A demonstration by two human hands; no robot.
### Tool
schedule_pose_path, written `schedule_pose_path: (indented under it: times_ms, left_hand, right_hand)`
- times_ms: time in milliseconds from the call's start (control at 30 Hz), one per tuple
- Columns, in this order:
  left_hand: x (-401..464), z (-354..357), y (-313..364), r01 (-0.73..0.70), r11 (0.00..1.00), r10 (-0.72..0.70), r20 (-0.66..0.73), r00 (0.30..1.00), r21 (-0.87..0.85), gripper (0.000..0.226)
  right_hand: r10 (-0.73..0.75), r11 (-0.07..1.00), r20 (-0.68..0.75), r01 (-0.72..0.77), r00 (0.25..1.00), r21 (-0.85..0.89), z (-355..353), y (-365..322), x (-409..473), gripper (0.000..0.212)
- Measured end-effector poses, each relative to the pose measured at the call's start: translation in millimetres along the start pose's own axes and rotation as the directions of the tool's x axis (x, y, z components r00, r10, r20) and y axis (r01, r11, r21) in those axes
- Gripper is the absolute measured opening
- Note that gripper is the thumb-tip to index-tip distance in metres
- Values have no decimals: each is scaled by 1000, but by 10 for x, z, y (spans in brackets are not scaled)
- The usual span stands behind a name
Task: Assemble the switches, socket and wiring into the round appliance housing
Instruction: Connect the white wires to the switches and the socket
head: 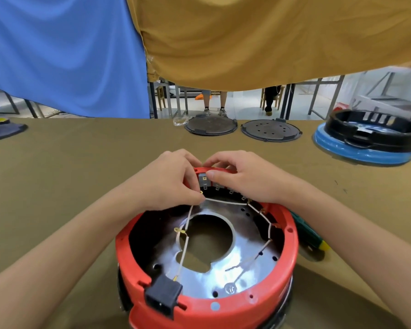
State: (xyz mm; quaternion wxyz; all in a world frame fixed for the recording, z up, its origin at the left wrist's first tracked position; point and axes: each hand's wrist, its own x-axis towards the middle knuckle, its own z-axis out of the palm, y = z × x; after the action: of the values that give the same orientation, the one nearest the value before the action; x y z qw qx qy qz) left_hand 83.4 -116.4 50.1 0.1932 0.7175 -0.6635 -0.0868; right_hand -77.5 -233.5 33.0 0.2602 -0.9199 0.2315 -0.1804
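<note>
- Both my hands sit at the far rim of the red housing (207, 309). My left hand (169, 180) pinches a white wire (223, 201) end with a brass tip. My right hand (242, 176) curls over the rim and presses the grey switches (203, 181).
- Near me, the black socket (163, 298) sits in the rim.
- A green and yellow tool (312, 238) lies just beside the housing, on my right.
- Open brown table (69, 162) is on my left.
- Far off lie two dark round plates (271, 130).
- I see no words to read.
</note>
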Motion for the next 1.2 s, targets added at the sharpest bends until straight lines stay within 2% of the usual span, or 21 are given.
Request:
schedule_pose_path:
  times_ms: [133, 200, 300, 333, 400, 467, 533, 667, 767, 900, 1067, 1200]
  left_hand:
    - [-61, -96, -95, 9, 998, -9, -14, 1000, -63, 14]
    - [-109, -124, -129, 11, 997, -11, -2, 1000, -79, 14]
    - [-151, -126, -134, 2, 997, 1, 39, 999, -72, 13]
    - [-155, -120, -129, -7, 998, 10, 39, 999, -70, 13]
    - [-160, -113, -117, -20, 998, 21, 17, 1000, -65, 14]
    - [-164, -112, -117, -18, 998, 18, -1, 1000, -61, 14]
    - [-170, -99, -123, -9, 998, 9, 6, 1000, -61, 13]
    - [-173, -82, -128, -9, 997, 8, -5, 1000, -72, 15]
    - [-175, -74, -123, -13, 998, 12, -8, 1000, -68, 14]
    - [-174, -62, -137, -20, 999, 20, -10, 1000, -35, 13]
    - [-185, -58, -156, -40, 999, 40, -5, 999, -17, 13]
    - [-189, -61, -159, -28, 999, 28, -4, 1000, -38, 14]
  right_hand:
    - [14, 1000, -5, -14, 1000, 19, -1, 7, 10, 24]
    - [16, 999, -55, -14, 998, 31, -17, -23, -8, 24]
    - [-75, 985, -107, 57, 991, -164, -129, -163, -42, 18]
    - [-84, 970, -66, 67, 994, -235, -199, -231, -66, 18]
    - [-8, 943, 88, 37, 996, -332, -368, -390, -141, 21]
    - [103, 881, 231, 19, 968, -472, -469, -538, -239, 27]
    - [185, 780, 293, 41, 938, -624, -431, -652, -323, 34]
    - [247, 630, 242, 35, 938, -776, -216, -738, -353, 44]
    - [202, 608, 173, 15, 964, -794, -202, -706, -346, 44]
    - [173, 682, 263, 77, 949, -727, -192, -672, -316, 25]
    - [162, 816, 314, 52, 935, -576, -333, -598, -273, 15]
    - [141, 816, 307, 65, 941, -575, -298, -538, -246, 13]
